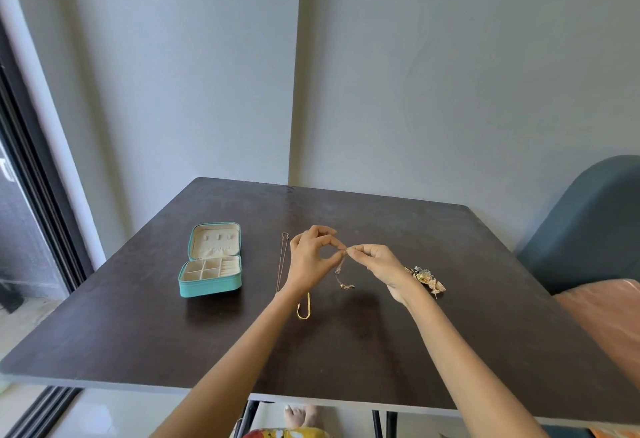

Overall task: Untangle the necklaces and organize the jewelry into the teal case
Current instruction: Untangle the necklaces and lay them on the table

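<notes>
The teal case (207, 287) lies open on the left of the dark table (346, 351), its cream compartments showing. My left hand (310, 257) and my right hand (377, 262) meet above the table's middle, each pinching one end of a thin rose-gold necklace (341, 273) that hangs down to the tabletop. A second thin chain (281, 262) lies stretched out left of my left hand. A thicker gold chain (304, 307) peeks out below my left wrist. A cluster of pearly floral jewelry (427, 280) lies behind my right wrist.
A wall stands right behind the table's far edge. A blue-grey chair (588, 229) with a pink cushion (609, 326) is at the right. A sliding door frame (38, 178) runs along the left.
</notes>
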{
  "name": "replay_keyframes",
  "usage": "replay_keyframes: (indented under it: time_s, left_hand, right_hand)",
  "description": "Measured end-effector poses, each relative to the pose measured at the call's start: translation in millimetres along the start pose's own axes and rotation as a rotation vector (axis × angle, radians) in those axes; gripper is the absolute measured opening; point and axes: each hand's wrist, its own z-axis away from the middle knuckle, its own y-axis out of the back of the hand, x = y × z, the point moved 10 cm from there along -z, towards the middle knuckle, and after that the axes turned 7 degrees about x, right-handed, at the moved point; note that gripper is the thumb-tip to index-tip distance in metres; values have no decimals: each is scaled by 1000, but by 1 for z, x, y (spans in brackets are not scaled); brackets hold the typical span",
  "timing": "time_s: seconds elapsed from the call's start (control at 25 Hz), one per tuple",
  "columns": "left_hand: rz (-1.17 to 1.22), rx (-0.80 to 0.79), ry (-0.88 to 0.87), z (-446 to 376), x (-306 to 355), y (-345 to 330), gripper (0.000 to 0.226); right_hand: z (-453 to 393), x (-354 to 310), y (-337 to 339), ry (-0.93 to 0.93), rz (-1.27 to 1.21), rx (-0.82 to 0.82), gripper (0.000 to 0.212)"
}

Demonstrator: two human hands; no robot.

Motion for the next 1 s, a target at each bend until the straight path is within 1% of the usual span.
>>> replay_keyframes:
  time_s: [0.12, 0.24, 0.36, 0.52, 0.64, 0.76, 0.8, 1.0]
  left_hand:
    - [10, -3, -19, 0, 0, 2, 8]
    - [-33, 4, -30, -3, 0, 5, 4]
    - [-90, -12, -32, -4, -1, 3, 1]
    - [-102, -6, -6, -5, -1, 1, 2]
    - [-101, 19, 15, -3, -1, 0, 3]
    - [-87, 29, 46, -3, -1, 0, 5]
    - [-74, 34, 59, -3, -2, 1, 6]
    - [-53, 28, 60, -3, -6, 6, 5]
  right_hand:
    - [-2, -3, -1, 6, 38, -14, 11]
    - [-2, -5, -2, 17, 46, -3, 10]
    - [0, -8, -4, 17, 84, 9, 14]
    - [0, -9, -8, 30, 100, -14, 18]
    - [-3, -11, -9, 46, 122, 17, 19]
    - [-4, -22, -11, 115, 167, 65, 32]
    - [-4, -25, -11, 135, 158, 74, 33]
    - [0, -25, -1, 168, 148, 43, 10]
